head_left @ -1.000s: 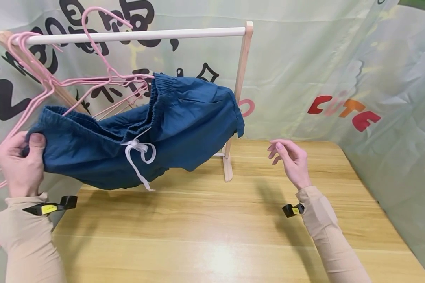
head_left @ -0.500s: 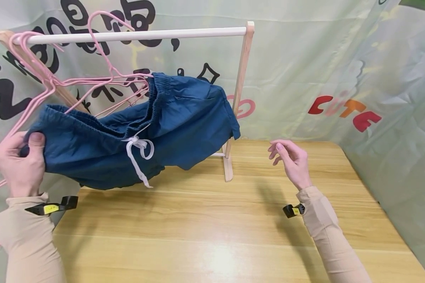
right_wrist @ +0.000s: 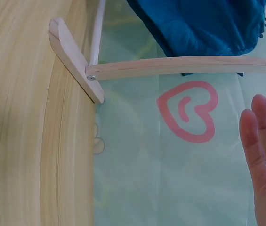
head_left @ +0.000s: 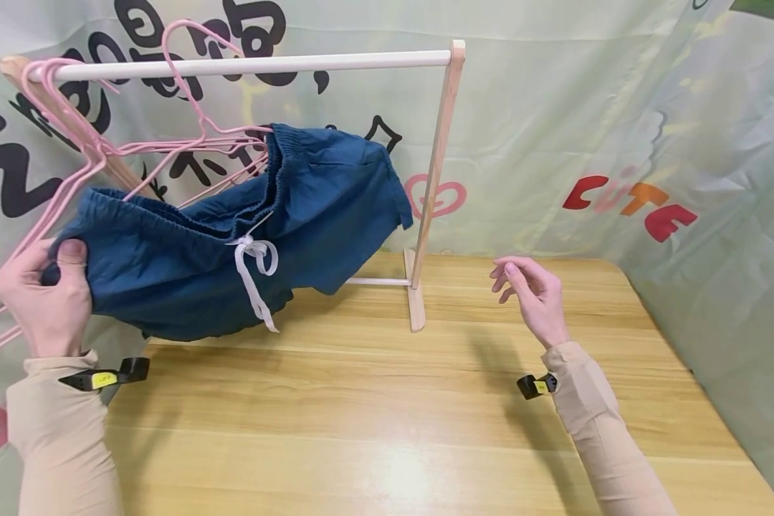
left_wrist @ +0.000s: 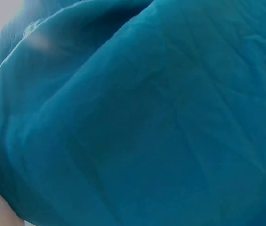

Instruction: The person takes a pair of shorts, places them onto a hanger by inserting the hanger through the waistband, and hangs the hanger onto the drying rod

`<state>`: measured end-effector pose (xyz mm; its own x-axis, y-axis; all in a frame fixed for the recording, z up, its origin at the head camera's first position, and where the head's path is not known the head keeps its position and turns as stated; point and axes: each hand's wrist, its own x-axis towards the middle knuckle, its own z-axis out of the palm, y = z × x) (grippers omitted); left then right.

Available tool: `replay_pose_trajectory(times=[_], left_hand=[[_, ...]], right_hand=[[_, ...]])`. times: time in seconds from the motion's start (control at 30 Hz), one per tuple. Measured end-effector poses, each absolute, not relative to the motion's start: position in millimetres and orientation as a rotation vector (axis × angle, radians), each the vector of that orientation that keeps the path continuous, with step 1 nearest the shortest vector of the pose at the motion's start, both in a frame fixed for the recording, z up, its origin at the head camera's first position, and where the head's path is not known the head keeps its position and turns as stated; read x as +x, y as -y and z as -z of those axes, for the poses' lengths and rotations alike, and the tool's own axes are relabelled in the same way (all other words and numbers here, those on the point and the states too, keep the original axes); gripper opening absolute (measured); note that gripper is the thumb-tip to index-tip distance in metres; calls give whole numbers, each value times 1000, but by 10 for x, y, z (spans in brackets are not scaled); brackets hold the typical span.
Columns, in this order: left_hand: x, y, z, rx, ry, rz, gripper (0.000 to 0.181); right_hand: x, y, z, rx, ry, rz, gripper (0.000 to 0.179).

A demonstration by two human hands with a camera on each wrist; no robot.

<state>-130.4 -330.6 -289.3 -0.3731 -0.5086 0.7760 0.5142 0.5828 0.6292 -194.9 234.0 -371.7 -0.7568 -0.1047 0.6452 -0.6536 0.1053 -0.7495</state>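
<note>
A pair of dark blue shorts point(head_left: 187, 279) with a white drawstring bow point(head_left: 256, 247) spreads across the left of the head view, its elastic waist facing up. My left hand point(head_left: 51, 294) pinches the waistband's left end between thumb and fingers. A pink hanger point(head_left: 200, 118) hooks near the rail, its arms running into the waist; their ends are hidden. Blue cloth point(left_wrist: 137, 122) fills the left wrist view, which shows only bits of the hand. My right hand point(head_left: 530, 294) hovers over the table at the right, fingers relaxed, holding nothing and apart from the shorts.
A small garment rack with a white rail point(head_left: 335, 62) and wooden posts point(head_left: 440, 150) stands on the wooden table point(head_left: 387, 401). Several more pink hangers point(head_left: 80, 136) hang at its left end. A printed cloth backdrop point(head_left: 542, 129) surrounds the table.
The shorts' right leg has swung left and up, away from the right post, exposing more of the rack's foot. My left hand keeps its pinch and shifts slightly right. The right hand hardly moves.
</note>
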Motion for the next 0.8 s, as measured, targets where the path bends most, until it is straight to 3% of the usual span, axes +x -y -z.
replay_pose_trajectory(times=[0.3,0.47,0.8], left_hand=[[-1307,3270,2980,68,1641,1023,27],[-1316,3293,3066,102,1622,951,14],[-1335,3369,3204,208,1575,827,35]], right_hand=[[-1943,-2355,3725,741,1966,-1679,24],[-1941,-2364,3738,747,1944,-1694,24],[-1943,-2436,3772,715,1925,-1700,23]])
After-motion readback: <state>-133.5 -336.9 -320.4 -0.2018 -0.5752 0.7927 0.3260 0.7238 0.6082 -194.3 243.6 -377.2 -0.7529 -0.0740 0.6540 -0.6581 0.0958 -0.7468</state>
